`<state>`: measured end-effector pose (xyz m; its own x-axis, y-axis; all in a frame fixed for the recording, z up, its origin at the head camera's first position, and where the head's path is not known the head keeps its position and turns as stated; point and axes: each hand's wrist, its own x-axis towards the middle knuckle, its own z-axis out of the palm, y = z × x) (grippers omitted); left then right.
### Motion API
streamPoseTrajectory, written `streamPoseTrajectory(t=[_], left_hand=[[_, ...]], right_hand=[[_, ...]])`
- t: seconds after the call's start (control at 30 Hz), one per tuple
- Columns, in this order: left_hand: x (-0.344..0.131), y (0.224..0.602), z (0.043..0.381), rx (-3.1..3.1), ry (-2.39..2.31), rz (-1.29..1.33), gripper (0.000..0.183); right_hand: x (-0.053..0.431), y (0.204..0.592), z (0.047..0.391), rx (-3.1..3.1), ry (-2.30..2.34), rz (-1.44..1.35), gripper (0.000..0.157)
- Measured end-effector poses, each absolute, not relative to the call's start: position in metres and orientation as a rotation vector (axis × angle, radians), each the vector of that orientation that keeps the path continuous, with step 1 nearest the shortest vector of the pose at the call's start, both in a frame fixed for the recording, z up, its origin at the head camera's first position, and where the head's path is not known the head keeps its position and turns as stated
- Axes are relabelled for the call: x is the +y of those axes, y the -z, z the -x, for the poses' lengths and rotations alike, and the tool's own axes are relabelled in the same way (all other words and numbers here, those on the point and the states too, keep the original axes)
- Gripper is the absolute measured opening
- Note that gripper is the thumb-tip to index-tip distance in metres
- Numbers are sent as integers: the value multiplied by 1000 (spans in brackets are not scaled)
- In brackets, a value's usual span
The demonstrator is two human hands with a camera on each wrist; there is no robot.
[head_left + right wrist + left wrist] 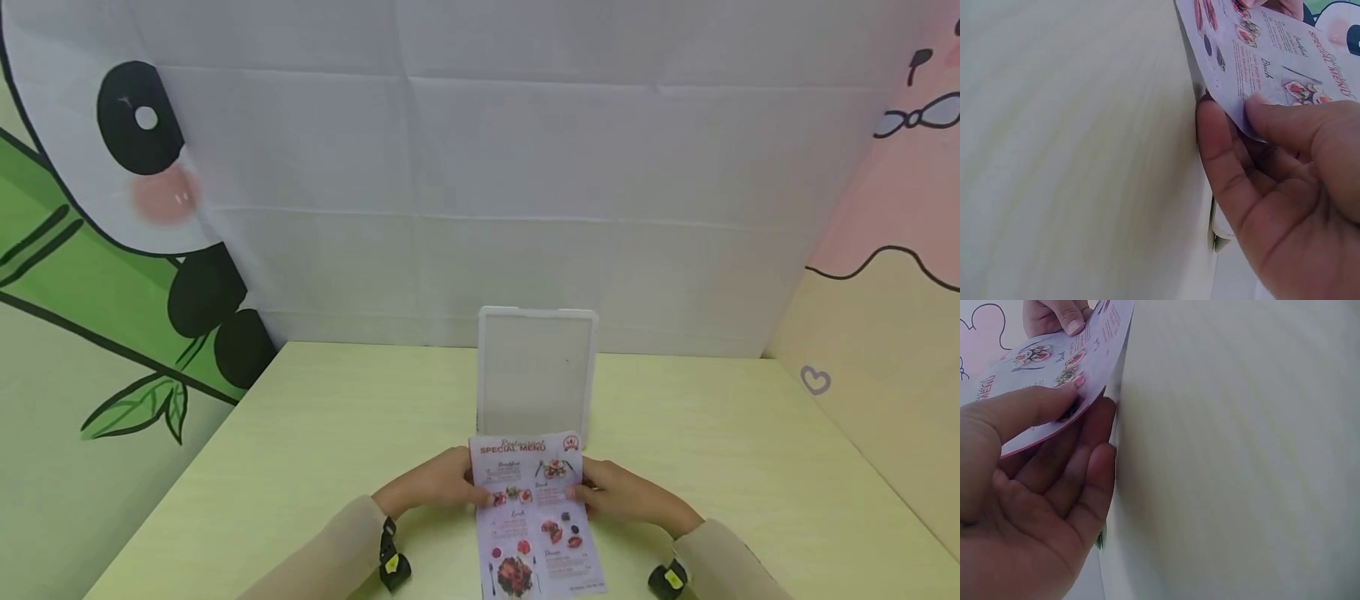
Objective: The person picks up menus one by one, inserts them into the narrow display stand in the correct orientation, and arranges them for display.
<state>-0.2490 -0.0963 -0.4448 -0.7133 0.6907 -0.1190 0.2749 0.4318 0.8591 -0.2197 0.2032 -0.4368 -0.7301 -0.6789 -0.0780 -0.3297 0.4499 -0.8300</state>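
Note:
A printed menu sheet (531,521), headed "Special Menu" with food pictures, is held between both hands close over the table. My left hand (448,479) pinches its left edge, thumb on the printed face and fingers behind. On the opposite edge my right hand (626,493) pinches it the same way. The left wrist view shows the menu (1041,356) bowed slightly between the hands, and in the right wrist view the curled fingers (1219,134) lie under the paper. Just behind the menu's top edge stands an upright white-framed display stand (536,371), its lower part overlapped by the sheet.
The pale yellow table (337,417) reaches back to a white cloth backdrop (450,167). Walls with painted cartoon figures flank it, a panda on the left and a pink figure (892,200) on the right. Dark wrist cameras (393,567) are strapped to both wrists.

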Motion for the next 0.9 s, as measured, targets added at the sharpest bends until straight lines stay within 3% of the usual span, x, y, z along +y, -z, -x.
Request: streamPoseTrajectory(t=[0.37,0.9], left_hand=[[-95,440,251,2274,-1242,-797,30],[-92,417,262,2314,-1339,-815,29]], right_hand=[[202,432,222,2419,1129,865,28],[204,416,234,2503,1330,809,33]])
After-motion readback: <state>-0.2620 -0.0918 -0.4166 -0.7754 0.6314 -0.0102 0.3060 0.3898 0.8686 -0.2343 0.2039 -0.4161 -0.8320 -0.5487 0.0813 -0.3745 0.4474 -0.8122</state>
